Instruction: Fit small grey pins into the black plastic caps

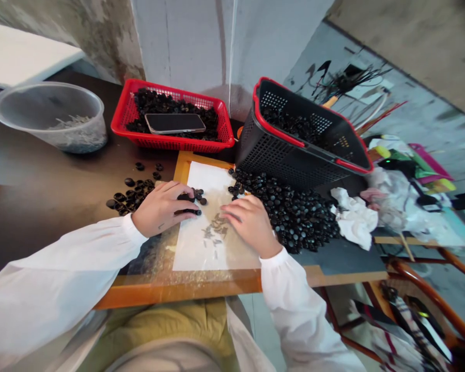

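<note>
My left hand (pixel 158 209) lies over the left edge of a white sheet of paper (pixel 207 178), fingers apart and bent around several small black caps (pixel 199 195). Dark caps show between its thumb and forefinger, and one touches the thumb tip. My right hand (pixel 251 222) is low over the paper's right side, fingertips drawn together beside a scatter of small pale translucent pieces (pixel 213 232). Whatever those fingertips hold is too small to make out. A large heap of black caps (pixel 298 217) lies right of my right hand; a smaller group (pixel 129 196) lies by my left wrist.
Behind the paper stands a red basket (pixel 172 142) of black parts, a phone (pixel 175 123) on top. A black basket (pixel 282 155) with red rim is right of it. At left is a clear plastic tub (pixel 46 129) with pale thin pieces. Crumpled white tissue (pixel 354 217) lies right.
</note>
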Tool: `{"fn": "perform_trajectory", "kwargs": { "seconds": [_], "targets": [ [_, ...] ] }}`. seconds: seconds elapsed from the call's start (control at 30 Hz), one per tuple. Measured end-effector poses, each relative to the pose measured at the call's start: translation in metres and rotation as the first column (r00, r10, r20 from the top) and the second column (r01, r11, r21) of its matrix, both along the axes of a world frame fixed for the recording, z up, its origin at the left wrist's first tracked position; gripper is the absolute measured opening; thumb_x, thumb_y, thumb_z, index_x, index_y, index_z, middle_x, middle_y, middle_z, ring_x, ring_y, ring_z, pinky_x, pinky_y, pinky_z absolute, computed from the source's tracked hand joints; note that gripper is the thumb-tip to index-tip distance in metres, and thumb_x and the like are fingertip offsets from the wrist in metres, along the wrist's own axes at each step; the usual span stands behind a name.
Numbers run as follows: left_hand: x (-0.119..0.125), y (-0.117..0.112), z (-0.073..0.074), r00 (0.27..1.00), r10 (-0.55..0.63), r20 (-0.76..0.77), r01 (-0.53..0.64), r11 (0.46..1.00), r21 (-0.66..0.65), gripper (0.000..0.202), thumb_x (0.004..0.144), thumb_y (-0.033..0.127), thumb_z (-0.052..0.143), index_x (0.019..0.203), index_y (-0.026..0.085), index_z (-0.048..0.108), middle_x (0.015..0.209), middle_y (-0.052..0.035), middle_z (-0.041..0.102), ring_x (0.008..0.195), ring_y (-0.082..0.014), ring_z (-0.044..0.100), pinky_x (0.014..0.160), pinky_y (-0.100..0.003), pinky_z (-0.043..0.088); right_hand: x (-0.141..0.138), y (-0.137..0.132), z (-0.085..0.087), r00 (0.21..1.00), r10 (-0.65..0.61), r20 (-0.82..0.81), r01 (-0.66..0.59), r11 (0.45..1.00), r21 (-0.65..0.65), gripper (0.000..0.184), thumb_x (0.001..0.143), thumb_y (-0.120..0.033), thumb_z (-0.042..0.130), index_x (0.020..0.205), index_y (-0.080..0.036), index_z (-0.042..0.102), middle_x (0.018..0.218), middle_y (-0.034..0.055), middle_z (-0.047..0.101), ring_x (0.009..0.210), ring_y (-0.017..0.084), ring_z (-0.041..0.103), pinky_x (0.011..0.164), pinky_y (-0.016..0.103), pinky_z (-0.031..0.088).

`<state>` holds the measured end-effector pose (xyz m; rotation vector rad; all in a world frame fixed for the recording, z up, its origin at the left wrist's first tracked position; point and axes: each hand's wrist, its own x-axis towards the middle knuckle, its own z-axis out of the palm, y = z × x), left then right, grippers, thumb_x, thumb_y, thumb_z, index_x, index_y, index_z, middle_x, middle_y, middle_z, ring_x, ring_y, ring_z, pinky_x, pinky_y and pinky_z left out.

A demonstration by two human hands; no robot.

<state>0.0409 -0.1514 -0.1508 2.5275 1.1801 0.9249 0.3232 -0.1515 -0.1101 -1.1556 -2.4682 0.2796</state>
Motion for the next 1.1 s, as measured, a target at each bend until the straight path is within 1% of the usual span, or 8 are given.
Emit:
{"fn": "perform_trajectory", "kwargs": {
  "seconds": [0.27, 0.37, 0.47, 0.57, 0.7, 0.83, 0.93, 1.1],
  "targets": [
    [0.006, -0.002, 0.002, 0.978, -0.042, 0.206, 0.065, 0.993, -0.103, 0.022, 0.094, 0.038, 0.066, 0.109, 0.027, 0.078, 0.103, -0.0061, 0.078, 0.094, -0.0213, 0.070, 0.090, -0.035, 0.051, -0.017, 0.008, -0.003, 0.990, 0.136, 0.036, -0.132, 0.987, -0.095, 0.011, 0.093, -0.025, 0.070, 0.087, -0.027, 0.079, 0.097, -0.0001, 0.078, 0.089, 0.020, 0.057, 0.088, 0.040, 0.041],
    [0.009, -0.005, 0.002, 0.931, 0.101, 0.351, -0.009, 0.967, -0.255, 0.025, 0.089, 0.043, 0.071, 0.104, 0.025, 0.079, 0.099, -0.0066, 0.078, 0.086, -0.0210, 0.072, 0.081, -0.031, 0.054, -0.016, 0.012, -0.003, 0.972, 0.183, 0.150, -0.178, 0.983, -0.048, 0.007, 0.092, -0.026, 0.071, 0.087, -0.023, 0.076, 0.093, 0.0017, 0.076, 0.092, 0.022, 0.057, 0.090, 0.039, 0.043],
    [0.011, -0.005, 0.001, 0.833, 0.280, 0.478, -0.057, 0.902, -0.428, 0.029, 0.084, 0.048, 0.075, 0.098, 0.023, 0.081, 0.099, -0.0076, 0.079, 0.080, -0.0207, 0.072, 0.073, -0.029, 0.056, -0.016, 0.014, -0.002, 0.943, 0.233, 0.238, -0.229, 0.972, -0.048, 0.005, 0.093, -0.022, 0.069, 0.094, -0.019, 0.073, 0.094, 0.0057, 0.074, 0.095, 0.024, 0.058, 0.090, 0.039, 0.046],
    [0.009, -0.003, -0.001, 0.747, 0.381, 0.545, -0.045, 0.847, -0.530, 0.033, 0.080, 0.049, 0.077, 0.098, 0.021, 0.080, 0.097, -0.0089, 0.079, 0.076, -0.0199, 0.072, 0.071, -0.029, 0.057, -0.017, 0.015, 0.000, 0.964, 0.227, 0.140, -0.217, 0.973, -0.083, 0.013, 0.097, -0.020, 0.063, 0.105, -0.019, 0.072, 0.098, 0.0073, 0.075, 0.096, 0.023, 0.061, 0.088, 0.037, 0.049],
    [0.008, -0.001, 0.000, 0.699, 0.428, 0.572, -0.043, 0.825, -0.564, 0.037, 0.076, 0.049, 0.081, 0.097, 0.019, 0.079, 0.092, -0.0088, 0.079, 0.073, -0.0189, 0.071, 0.070, -0.029, 0.056, -0.030, 0.016, 0.006, 0.952, 0.123, -0.279, -0.175, 0.970, -0.171, 0.019, 0.096, -0.021, 0.065, 0.111, -0.024, 0.076, 0.101, 0.0045, 0.077, 0.094, 0.020, 0.068, 0.087, 0.034, 0.053],
    [0.010, -0.004, 0.004, 0.673, 0.437, 0.597, -0.007, 0.810, -0.586, 0.039, 0.071, 0.050, 0.085, 0.091, 0.017, 0.078, 0.087, -0.0080, 0.078, 0.070, -0.0180, 0.069, 0.068, -0.028, 0.056, -0.058, 0.014, 0.008, 0.777, -0.182, -0.603, -0.106, 0.906, -0.410, 0.010, 0.090, -0.026, 0.072, 0.094, -0.027, 0.081, 0.093, 0.0015, 0.081, 0.087, 0.019, 0.074, 0.084, 0.031, 0.057],
    [0.012, -0.007, 0.007, 0.653, 0.441, 0.616, 0.013, 0.806, -0.591, 0.036, 0.069, 0.046, 0.087, 0.090, 0.017, 0.078, 0.082, -0.0059, 0.077, 0.067, -0.0158, 0.067, 0.065, -0.026, 0.055, -0.077, 0.012, 0.006, 0.658, -0.346, -0.669, -0.113, 0.833, -0.541, 0.009, 0.086, -0.028, 0.075, 0.092, -0.027, 0.082, 0.094, 0.0015, 0.081, 0.090, 0.020, 0.075, 0.087, 0.032, 0.058],
    [0.015, -0.009, 0.011, 0.630, 0.444, 0.637, 0.022, 0.810, -0.587, 0.030, 0.069, 0.041, 0.088, 0.086, 0.017, 0.078, 0.080, -0.0047, 0.077, 0.066, -0.0144, 0.067, 0.063, -0.023, 0.054, -0.089, 0.008, -0.001, 0.612, -0.379, -0.694, -0.127, 0.819, -0.559, 0.008, 0.085, -0.025, 0.076, 0.088, -0.028, 0.082, 0.095, 0.0007, 0.079, 0.094, 0.019, 0.072, 0.090, 0.030, 0.056]
  ]
}}
